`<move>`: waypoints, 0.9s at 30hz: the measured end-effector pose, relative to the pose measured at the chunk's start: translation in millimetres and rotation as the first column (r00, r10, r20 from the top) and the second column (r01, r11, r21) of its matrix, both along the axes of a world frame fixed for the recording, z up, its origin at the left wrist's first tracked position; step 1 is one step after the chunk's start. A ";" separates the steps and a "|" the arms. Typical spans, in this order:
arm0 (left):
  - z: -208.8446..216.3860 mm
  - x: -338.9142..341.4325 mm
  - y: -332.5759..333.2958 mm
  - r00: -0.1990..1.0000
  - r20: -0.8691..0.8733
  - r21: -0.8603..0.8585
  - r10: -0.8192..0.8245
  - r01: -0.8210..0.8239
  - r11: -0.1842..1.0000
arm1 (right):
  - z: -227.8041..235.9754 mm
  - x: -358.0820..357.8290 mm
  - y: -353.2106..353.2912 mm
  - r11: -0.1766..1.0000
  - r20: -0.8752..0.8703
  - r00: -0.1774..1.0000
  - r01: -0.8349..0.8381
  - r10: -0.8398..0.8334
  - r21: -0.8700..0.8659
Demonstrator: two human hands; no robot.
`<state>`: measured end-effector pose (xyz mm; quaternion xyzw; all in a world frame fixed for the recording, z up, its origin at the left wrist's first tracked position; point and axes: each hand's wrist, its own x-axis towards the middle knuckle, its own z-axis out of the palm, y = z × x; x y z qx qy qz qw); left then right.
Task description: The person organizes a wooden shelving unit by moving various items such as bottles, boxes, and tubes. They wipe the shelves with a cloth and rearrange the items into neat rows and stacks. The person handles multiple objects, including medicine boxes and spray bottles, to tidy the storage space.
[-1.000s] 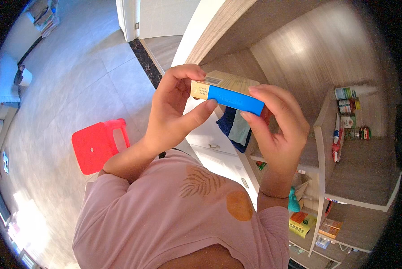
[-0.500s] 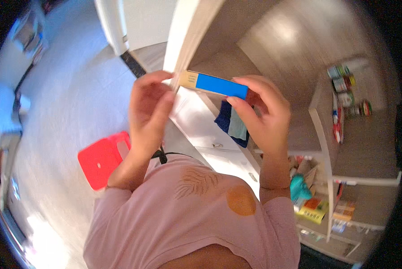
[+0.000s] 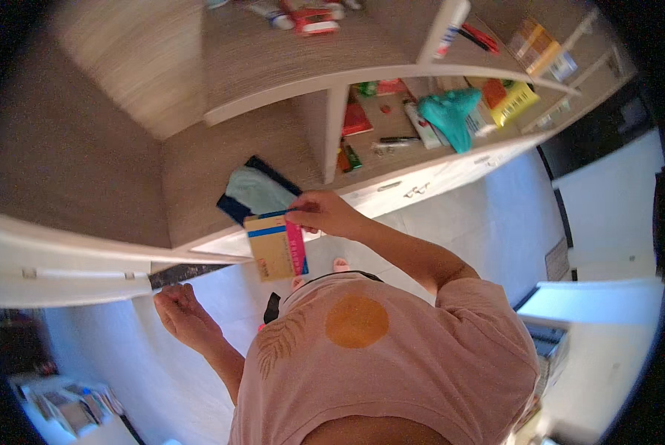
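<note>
My right hand (image 3: 323, 211) pinches the upper corner of a flat carton box (image 3: 274, 251), cream-yellow with a blue band across the top and a pink strip down its right side. The box hangs in front of the cabinet's lower edge. Just behind it, a folded dark blue and pale green cloth (image 3: 257, 191) lies on the shelf. Low on the left, my left hand (image 3: 188, 317) is held away from the box with its fingers curled in. Whatever may be inside those fingers is hidden.
Wooden shelving (image 3: 273, 104) spans the top. Its right-hand compartment holds a teal bag (image 3: 451, 117), a yellow packet (image 3: 515, 104), a red box (image 3: 356, 119) and small loose items. White drawer fronts (image 3: 421, 185) run below. A paper-laden surface (image 3: 73, 404) stands at lower left.
My view has swung right toward the shelves. The left hand has moved away from the box and curled its fingers. The box, still in my right hand, now shows its broad face.
</note>
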<state>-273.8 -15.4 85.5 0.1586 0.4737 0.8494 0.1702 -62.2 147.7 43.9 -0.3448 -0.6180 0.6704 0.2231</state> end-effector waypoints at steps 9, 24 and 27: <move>-7.7 19.2 42.2 0.853 0.147 0.077 -0.501 0.495 0.866 | -36.5 159.0 -11.3 0.539 -0.373 0.411 0.440 -0.832 -0.718; -20.4 35.0 51.5 0.930 -0.097 -0.344 -0.353 0.302 0.889 | -86.0 163.3 43.3 0.547 -0.245 0.493 0.694 -0.835 -0.469; -42.8 16.2 31.9 0.913 -0.116 -0.423 -0.391 0.311 0.851 | -96.8 126.0 12.6 0.851 -0.150 0.839 0.524 -0.523 -0.034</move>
